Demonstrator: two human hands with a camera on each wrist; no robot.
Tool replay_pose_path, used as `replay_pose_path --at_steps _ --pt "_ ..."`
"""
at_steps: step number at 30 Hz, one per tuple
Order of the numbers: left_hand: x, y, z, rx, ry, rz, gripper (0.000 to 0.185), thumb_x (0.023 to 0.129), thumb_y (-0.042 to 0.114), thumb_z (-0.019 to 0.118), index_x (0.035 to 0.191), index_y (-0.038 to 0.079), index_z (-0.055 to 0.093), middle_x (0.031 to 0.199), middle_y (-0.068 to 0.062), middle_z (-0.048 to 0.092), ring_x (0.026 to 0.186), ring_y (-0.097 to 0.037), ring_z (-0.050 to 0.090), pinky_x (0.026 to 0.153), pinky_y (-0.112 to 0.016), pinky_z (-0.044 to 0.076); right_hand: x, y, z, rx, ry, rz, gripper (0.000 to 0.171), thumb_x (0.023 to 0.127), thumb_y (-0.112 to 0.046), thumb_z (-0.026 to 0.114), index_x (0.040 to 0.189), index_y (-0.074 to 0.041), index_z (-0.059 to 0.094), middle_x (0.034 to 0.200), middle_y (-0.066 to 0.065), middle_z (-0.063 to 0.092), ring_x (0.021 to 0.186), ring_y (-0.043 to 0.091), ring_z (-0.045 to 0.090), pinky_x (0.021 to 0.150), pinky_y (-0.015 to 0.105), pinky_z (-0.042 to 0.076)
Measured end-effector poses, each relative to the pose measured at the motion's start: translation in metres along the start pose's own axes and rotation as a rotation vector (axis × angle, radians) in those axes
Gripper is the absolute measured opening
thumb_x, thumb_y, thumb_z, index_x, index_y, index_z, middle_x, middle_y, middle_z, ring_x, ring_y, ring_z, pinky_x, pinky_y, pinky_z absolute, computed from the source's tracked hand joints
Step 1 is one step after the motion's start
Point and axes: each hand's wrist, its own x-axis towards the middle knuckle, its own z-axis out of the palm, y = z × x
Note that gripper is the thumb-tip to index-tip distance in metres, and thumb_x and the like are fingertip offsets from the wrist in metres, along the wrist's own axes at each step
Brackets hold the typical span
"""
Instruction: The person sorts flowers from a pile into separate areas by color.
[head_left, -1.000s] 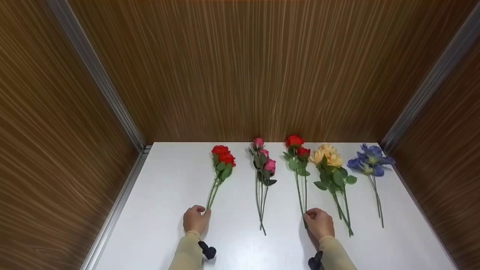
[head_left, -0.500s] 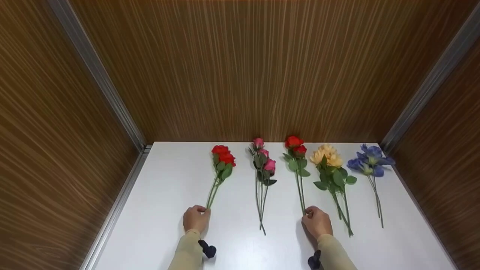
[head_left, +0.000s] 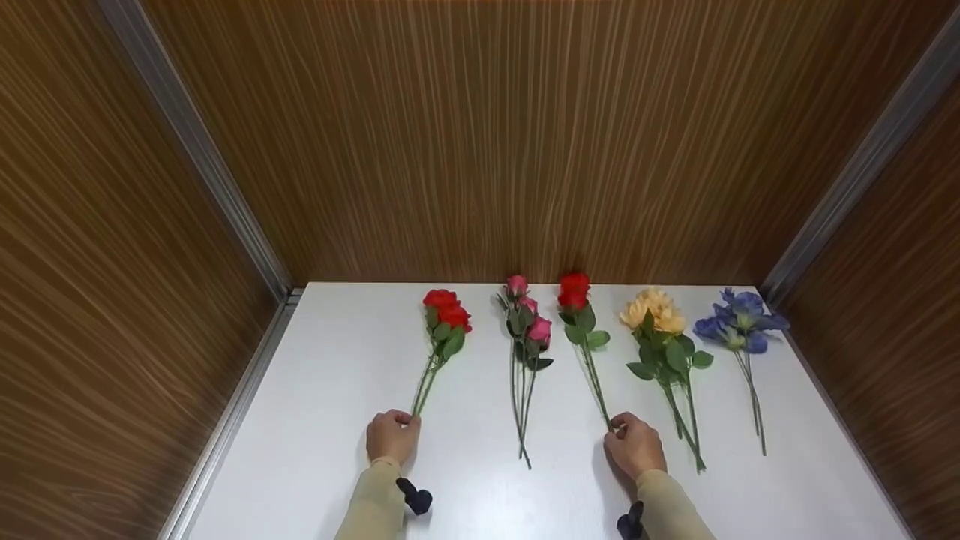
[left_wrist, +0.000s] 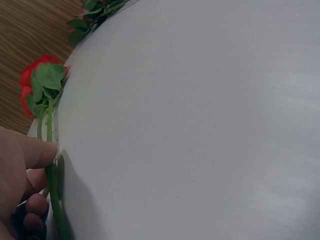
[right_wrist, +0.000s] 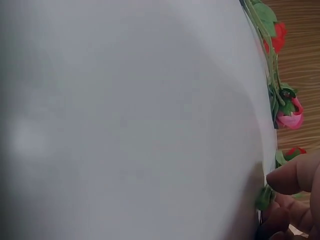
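Both hands sit at the near stem ends, likely for control with the blooms far out by the wood-grain wall: the left hand (head_left: 391, 437) curls thumb and fingers (left_wrist: 39, 151) round the stem of the leftmost red artificial rose (head_left: 442, 330). The right hand (head_left: 636, 446) pinches the stem tip of the middle red artificial rose (head_left: 581, 330), which slants away up and left of its fingers (right_wrist: 295, 176) on the white table (head_left: 337, 390).

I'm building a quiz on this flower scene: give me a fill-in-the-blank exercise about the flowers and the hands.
1. The white table bears ____ flower stems in a row.
2. The left hand pinches the stem of the leftmost ____ rose.
3. The flower farthest right is ____ in colour.
4. Between the two red stems lies a stem of ____ rosebuds.

Missing words: five; red; blue; pink
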Motion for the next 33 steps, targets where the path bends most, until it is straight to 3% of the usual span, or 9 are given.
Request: replay_pose_path --at_steps 5,13,25,33 --pt "0.000 0.000 0.000 -0.002 0.001 -0.007 0.014 0.084 0.023 0.070 0.082 0.009 0.070 0.081 -0.006 0.058 0.079 -0.025 0.055 0.074 -0.042 0.042 -0.001 0.000 0.000 -0.004 0.010 -0.005 0.018 0.084 -0.014 0.064 0.099 -0.004 0.064 0.079 0.006 0.059 0.073 0.023 0.054 0.068 0.041 0.043" --pt "0.000 0.000 0.000 0.001 0.006 0.003 0.015 0.085 0.024 0.070 0.083 0.009 0.070 0.081 -0.005 0.058 0.080 -0.026 0.055 0.074 -0.043 0.042 -0.001 0.001 -0.003 -0.001 -0.002 -0.007 0.017 0.087 -0.013 0.060 0.098 -0.002 0.064 0.084 0.008 0.062 0.079 0.025 0.058 0.075 0.046 0.046" --pt "0.001 -0.001 0.000 -0.009 0.003 -0.010 0.014 0.085 0.021 0.068 0.081 0.007 0.069 0.078 -0.006 0.059 0.076 -0.025 0.056 0.071 -0.042 0.044 -0.002 0.002 -0.003 0.008 0.002 0.001 0.016 0.088 -0.018 0.062 0.095 -0.004 0.064 0.081 0.005 0.060 0.077 0.023 0.056 0.072 0.042 0.044" --pt "0.010 0.002 -0.013 -0.086 -0.112 -0.095 0.017 0.087 0.020 0.060 0.089 0.005 0.067 0.083 -0.007 0.065 0.079 -0.024 0.059 0.074 -0.041 0.045 -0.002 0.003 -0.001 0.017 0.004 0.006 0.020 0.088 -0.021 0.063 0.096 -0.004 0.064 0.081 0.004 0.059 0.076 0.022 0.055 0.071 0.040 0.043"
